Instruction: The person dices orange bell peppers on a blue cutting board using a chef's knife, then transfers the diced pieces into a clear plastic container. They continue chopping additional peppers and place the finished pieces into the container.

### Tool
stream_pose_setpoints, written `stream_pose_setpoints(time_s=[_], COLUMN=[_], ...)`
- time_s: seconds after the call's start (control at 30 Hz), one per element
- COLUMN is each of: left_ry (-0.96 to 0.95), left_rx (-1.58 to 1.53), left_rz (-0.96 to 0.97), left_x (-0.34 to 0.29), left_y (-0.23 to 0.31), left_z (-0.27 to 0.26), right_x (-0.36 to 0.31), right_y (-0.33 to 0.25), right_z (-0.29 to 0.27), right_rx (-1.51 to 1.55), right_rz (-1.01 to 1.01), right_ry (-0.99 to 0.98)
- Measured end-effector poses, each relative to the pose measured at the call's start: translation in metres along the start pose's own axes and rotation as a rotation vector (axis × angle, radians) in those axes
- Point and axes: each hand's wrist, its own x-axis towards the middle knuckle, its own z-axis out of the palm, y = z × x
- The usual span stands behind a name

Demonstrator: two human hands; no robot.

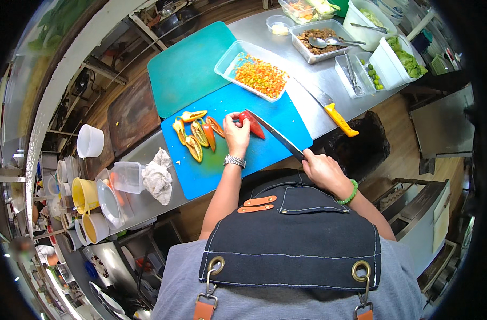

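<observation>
My left hand [236, 134], with a metal watch at its wrist, has its fingers curled against a red pepper [253, 127] on the blue cutting board [265, 152]. My right hand [325, 174], wearing a green bracelet, is closed round the handle of a dark-bladed kitchen knife [280, 137]. The blade slants up and left, its tip at the upper end of the red pepper; whether it has cut in I cannot tell. Left of my left hand lie several halved peppers [194, 150], yellow to orange, some with the seeded inside facing up.
Beyond the board stands a clear tub of diced peppers [260, 76]. A yellow-handled knife [340, 119] lies to the right. At the back are a green board [187, 66], a tub of brown chopped food [329, 57] and a lettuce bin [395, 74]. A crumpled cloth [158, 177] lies left.
</observation>
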Motion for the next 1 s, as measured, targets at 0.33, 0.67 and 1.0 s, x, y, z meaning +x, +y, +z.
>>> stream_pose_setpoints(time_s=[0.33,0.67,1.0], left_ry=[0.046,0.034,0.012], left_rx=[-0.031,0.011,0.013], left_rz=[0.057,0.082,0.119], left_x=[-0.001,-0.007,-0.006], left_y=[-0.004,0.004,0.001], left_z=[0.001,-0.003,-0.004], right_x=[0.002,0.022,0.055], right_y=[-0.012,-0.034,-0.044], right_z=[-0.013,-0.043,-0.015], right_rx=[-0.032,-0.029,-0.042], right_rz=[-0.002,0.100,0.124], right_ry=[-0.041,-0.313,-0.313])
